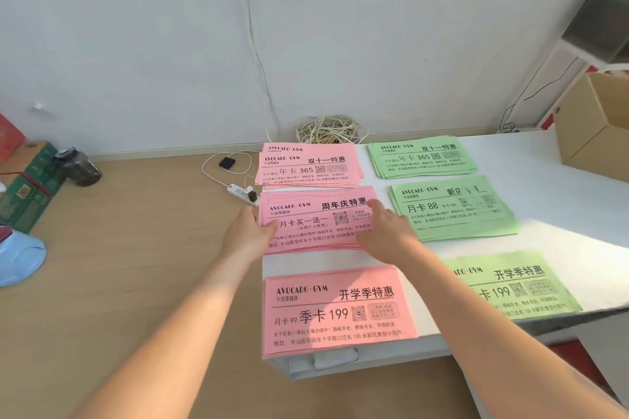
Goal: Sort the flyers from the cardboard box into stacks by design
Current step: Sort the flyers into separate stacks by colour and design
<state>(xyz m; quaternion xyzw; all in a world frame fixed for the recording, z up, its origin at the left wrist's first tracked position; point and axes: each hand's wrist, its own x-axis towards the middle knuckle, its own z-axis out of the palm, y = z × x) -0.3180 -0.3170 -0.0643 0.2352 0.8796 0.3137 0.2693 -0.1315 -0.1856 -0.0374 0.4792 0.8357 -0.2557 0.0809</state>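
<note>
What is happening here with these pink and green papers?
A person is sorting flyers by design. Both hands are on the middle pink stack: the left hand at its left edge, the right hand resting on its right part. Six stacks, three pink and three green, lie on the white table. The cardboard box stands far right.

A coil of cable is heaped against the wall. A power strip and a black adapter (ringed by a white cord) are laid on the wooden floor. A dark jar is set beside green boxes.
</note>
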